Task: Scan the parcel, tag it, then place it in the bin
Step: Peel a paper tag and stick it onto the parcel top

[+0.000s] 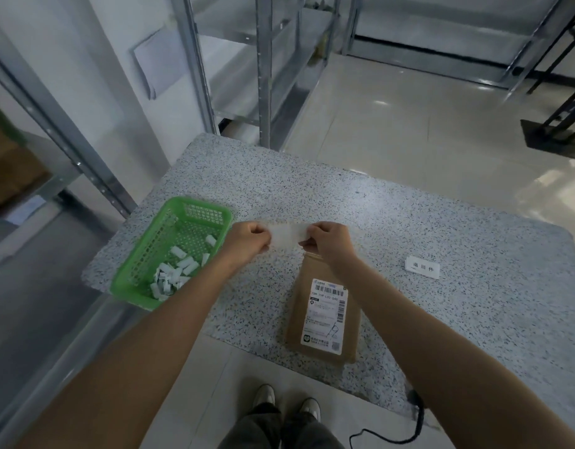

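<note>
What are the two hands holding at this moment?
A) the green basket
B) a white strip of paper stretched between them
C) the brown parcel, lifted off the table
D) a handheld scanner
B: the left hand and right hand each pinch one end of a white strip above the table, while the brown parcel lies flat below.

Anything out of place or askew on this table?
Only slightly: the brown parcel overhangs the table's near edge. The white slips lie loose inside the green basket. Both hands hold a tag.
</note>
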